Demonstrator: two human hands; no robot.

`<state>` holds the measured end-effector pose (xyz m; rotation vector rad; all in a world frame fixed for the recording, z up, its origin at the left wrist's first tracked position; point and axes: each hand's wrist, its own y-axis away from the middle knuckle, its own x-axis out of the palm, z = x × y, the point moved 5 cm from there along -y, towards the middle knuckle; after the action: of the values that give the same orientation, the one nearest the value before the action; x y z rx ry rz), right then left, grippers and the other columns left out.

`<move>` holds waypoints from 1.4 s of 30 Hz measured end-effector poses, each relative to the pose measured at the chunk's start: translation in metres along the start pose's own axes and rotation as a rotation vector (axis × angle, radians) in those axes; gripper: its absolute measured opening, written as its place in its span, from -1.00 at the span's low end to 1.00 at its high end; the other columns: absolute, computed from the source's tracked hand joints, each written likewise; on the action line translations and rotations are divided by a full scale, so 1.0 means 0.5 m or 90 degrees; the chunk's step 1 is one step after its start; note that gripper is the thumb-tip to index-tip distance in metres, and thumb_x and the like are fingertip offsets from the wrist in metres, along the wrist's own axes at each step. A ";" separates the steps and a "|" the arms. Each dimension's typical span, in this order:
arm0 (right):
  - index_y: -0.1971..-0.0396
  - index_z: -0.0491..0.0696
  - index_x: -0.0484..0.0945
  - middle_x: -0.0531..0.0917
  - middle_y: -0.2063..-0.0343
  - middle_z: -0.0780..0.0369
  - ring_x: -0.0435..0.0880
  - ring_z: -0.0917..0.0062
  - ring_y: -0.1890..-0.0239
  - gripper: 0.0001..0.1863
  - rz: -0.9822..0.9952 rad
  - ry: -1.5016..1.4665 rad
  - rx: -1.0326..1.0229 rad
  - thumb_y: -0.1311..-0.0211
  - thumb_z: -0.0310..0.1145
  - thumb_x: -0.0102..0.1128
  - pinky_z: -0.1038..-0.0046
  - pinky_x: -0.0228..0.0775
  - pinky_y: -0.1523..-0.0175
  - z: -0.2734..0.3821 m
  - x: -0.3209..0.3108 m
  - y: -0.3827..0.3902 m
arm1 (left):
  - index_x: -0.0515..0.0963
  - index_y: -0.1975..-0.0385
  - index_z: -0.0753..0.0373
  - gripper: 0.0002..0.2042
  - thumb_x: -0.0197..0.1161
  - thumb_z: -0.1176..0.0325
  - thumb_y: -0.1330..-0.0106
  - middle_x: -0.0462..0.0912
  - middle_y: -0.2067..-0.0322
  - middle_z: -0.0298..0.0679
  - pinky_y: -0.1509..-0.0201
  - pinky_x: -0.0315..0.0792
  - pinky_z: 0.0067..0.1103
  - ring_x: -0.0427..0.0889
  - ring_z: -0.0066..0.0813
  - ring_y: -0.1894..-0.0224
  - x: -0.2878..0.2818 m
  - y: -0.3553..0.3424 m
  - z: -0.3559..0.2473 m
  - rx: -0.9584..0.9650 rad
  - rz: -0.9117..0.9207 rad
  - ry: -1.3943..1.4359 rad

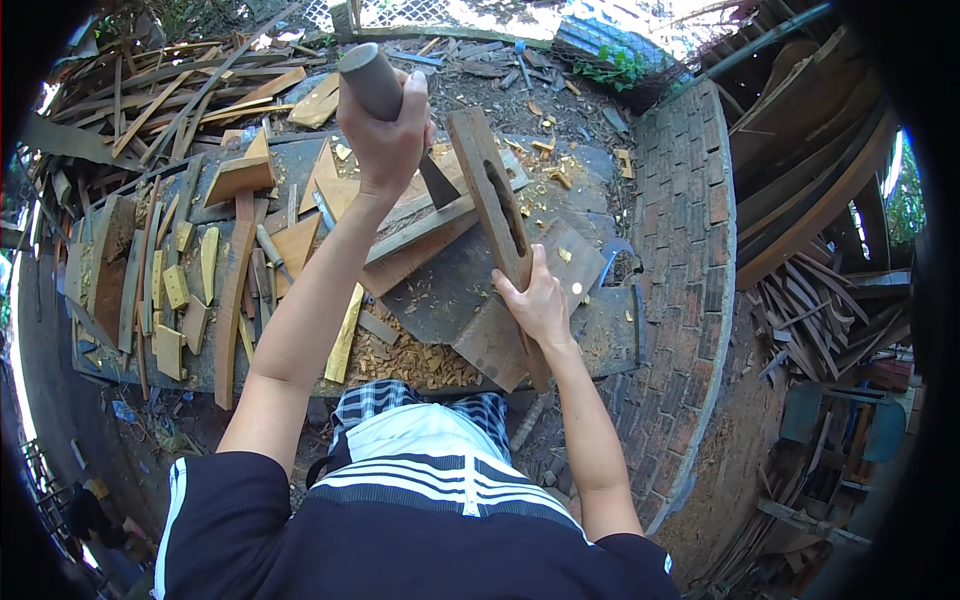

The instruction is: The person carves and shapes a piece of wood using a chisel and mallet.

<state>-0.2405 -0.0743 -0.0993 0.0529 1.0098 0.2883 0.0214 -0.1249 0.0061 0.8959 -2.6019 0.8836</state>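
My left hand [385, 140] is closed around the thick, round grey handle [372, 82] of a bladed tool, butt end up. Its dark, flat metal blade [439, 183] slants down below the fist, beside a long wooden bar. That brown bar [480, 175] has a long, rough-edged slot cut into its face and stands tilted over the bench. My right hand [538, 303] grips the bar below the slot, thumb on its left side. Under them lie grey and brown boards [420, 228] and a flat dark plate [440, 295]. Exactly what kind of tool the left hand holds is hard to tell.
The low workbench [590, 190] bears wood offcuts [175, 287], a curved wooden strip [235, 300] and heaped shavings [425, 362]. A blue-framed saw-like tool [618, 258] lies at its right. Scrap wood [180, 95] is piled far left; a brick ledge [685, 240] runs along the right.
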 end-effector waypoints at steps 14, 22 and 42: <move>-0.16 -0.11 0.27 0.67 0.31 -0.15 0.65 -0.09 0.18 -0.26 0.002 -0.008 -0.008 -0.09 0.03 0.26 0.06 0.48 0.04 -0.001 -0.001 -0.002 | 0.34 0.32 0.25 -0.82 0.20 0.54 -0.16 0.50 0.58 -0.31 0.68 0.40 -0.62 0.51 -0.58 0.70 -0.004 -0.038 0.048 0.039 0.027 -0.088; -0.16 -0.13 0.27 0.66 0.26 -0.16 0.63 -0.10 0.13 -0.26 0.023 -0.054 -0.022 -0.10 0.04 0.25 0.06 0.46 0.01 -0.019 0.013 -0.005 | 0.40 0.22 0.26 -0.74 0.26 0.48 -0.10 0.54 0.48 -0.25 0.34 0.45 -0.51 0.56 -0.47 0.46 0.007 -0.015 0.055 0.042 0.067 -0.145; 0.02 -0.16 0.41 0.63 0.29 0.07 0.64 0.40 0.27 -0.49 -0.076 -0.032 -0.297 -0.10 -0.17 0.29 0.38 0.46 0.14 0.315 -0.349 0.058 | 0.35 0.11 0.24 -0.62 0.33 0.45 -0.09 0.63 0.43 -0.12 0.34 0.51 -0.45 0.70 -0.24 0.41 0.071 0.052 -0.012 0.164 0.189 -0.209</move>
<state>-0.2008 -0.0782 0.1342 -0.4192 0.8715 0.4045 -0.0225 -0.1220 0.0132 0.7808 -3.0079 1.2695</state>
